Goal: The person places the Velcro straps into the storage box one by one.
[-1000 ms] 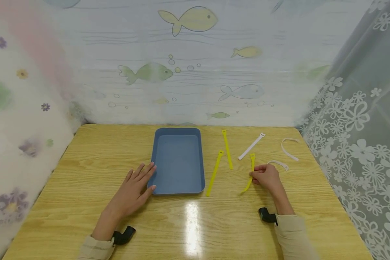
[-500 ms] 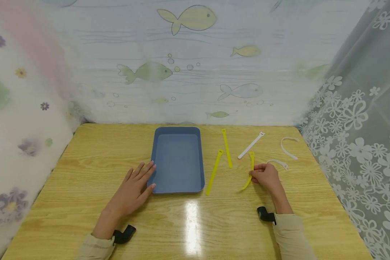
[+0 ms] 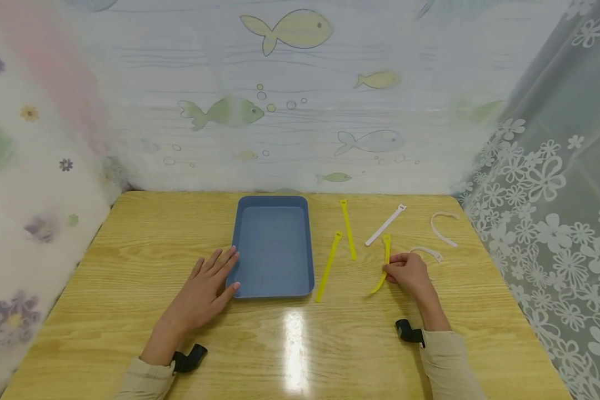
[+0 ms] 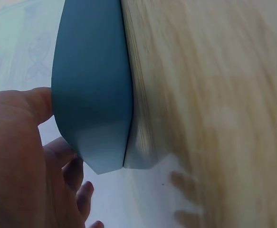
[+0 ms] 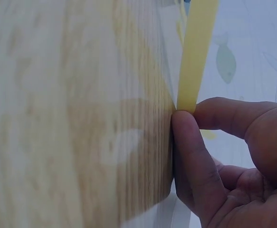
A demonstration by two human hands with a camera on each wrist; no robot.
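A blue tray lies on the wooden table. My left hand lies flat with straight fingers, its fingertips touching the tray's left front edge; the left wrist view shows the tray's wall beside the thumb. My right hand pinches a bent yellow strap between thumb and forefinger, seen close in the right wrist view as the yellow strap. Two more yellow straps lie between the tray and the right hand.
A straight white strap lies behind the right hand, a curved white strap at the far right, and another white strap just beyond the right hand. Patterned curtains close off the back and both sides of the table.
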